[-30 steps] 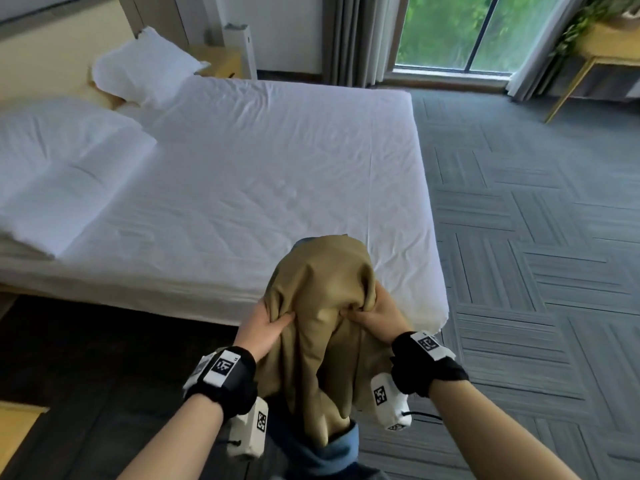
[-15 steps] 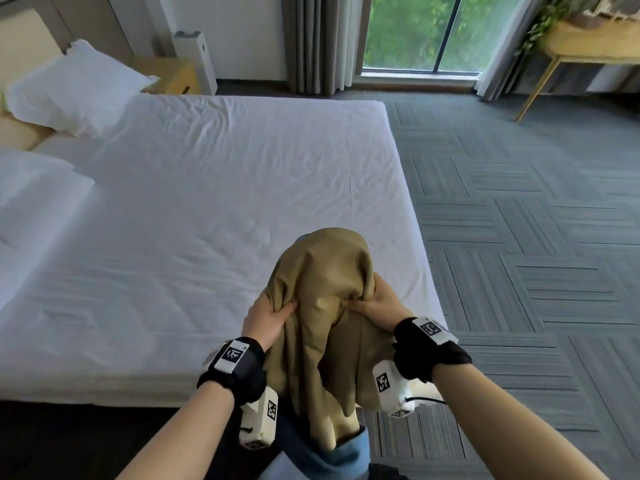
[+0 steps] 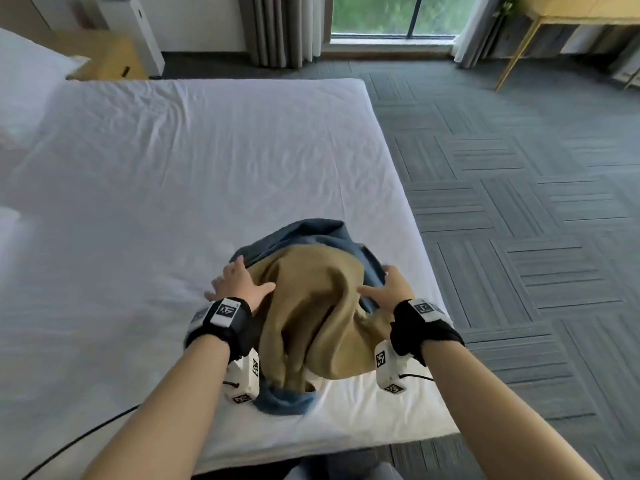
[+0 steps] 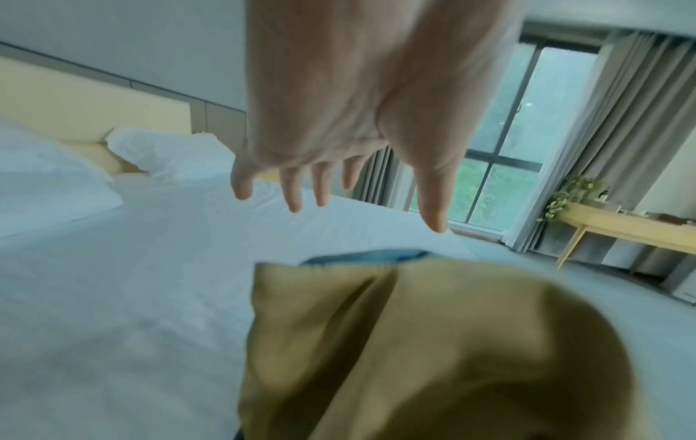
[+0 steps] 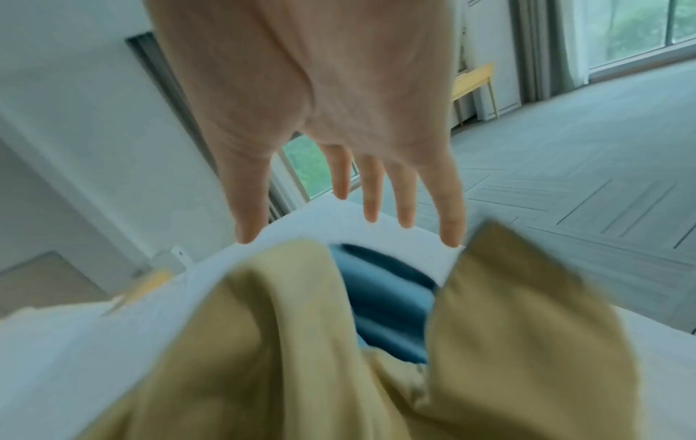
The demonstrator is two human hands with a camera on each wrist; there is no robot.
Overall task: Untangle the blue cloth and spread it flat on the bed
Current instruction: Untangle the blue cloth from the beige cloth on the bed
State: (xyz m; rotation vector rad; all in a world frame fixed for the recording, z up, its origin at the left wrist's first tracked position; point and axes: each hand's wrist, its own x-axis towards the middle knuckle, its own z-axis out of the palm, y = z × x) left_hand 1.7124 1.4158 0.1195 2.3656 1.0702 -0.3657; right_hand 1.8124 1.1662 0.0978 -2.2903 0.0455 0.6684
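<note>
A bundle of two tangled cloths lies on the white bed [image 3: 173,188] near its front right corner. The tan cloth [image 3: 318,317] is on top; the blue cloth [image 3: 311,233] shows behind it and at the bundle's near end [image 3: 284,400]. My left hand [image 3: 239,285] is at the bundle's left side with fingers spread and straight. My right hand [image 3: 388,289] is at the right side, also spread. The wrist views show each hand, left [image 4: 339,190] and right [image 5: 350,214], hovering open just above the tan cloth [image 4: 414,342] and blue cloth [image 5: 388,303], holding nothing.
Pillows [image 4: 45,184] lie at the head of the bed on the left. A wooden nightstand [image 3: 104,60] and a white unit [image 3: 142,32] stand beyond. Grey carpet [image 3: 519,202] runs along the right, with a wooden table [image 3: 568,15] by the window.
The bundle, gripped in both hands off the bed's edge before, now lies on the mattress. Both hands have let go and opened. I have moved closer to the bed.
</note>
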